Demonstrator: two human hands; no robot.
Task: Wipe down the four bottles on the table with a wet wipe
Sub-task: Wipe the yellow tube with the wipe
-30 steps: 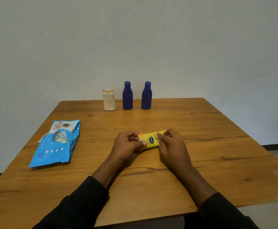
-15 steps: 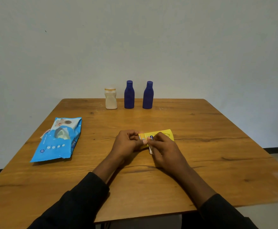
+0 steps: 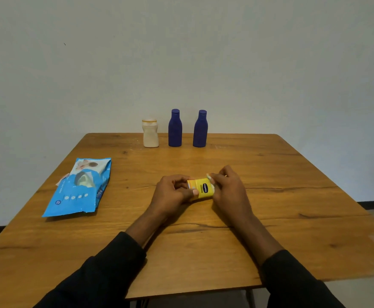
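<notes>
Yellow bottle [image 3: 203, 190] lies on its side near the middle of the table [image 3: 292, 174], label up, between the two grips; the left grip [image 3: 170, 194] is curled round its cap end, thumb on top; the right grip [image 3: 228, 190] pinches a scrap of white wet wipe [image 3: 210, 177] against the bottle's right end. I judge this bottle mid-wipe; how much of it is done I cannot tell. At the far edge a white bottle [image 3: 150, 134], a left blue bottle [image 3: 175, 128] and a right blue bottle [image 3: 200, 130] stand upright in a row, well apart from the grips; nothing shows them wiped, so three are likely left. A blue pack of wipes [image 3: 81, 187] lies at the left.
</notes>
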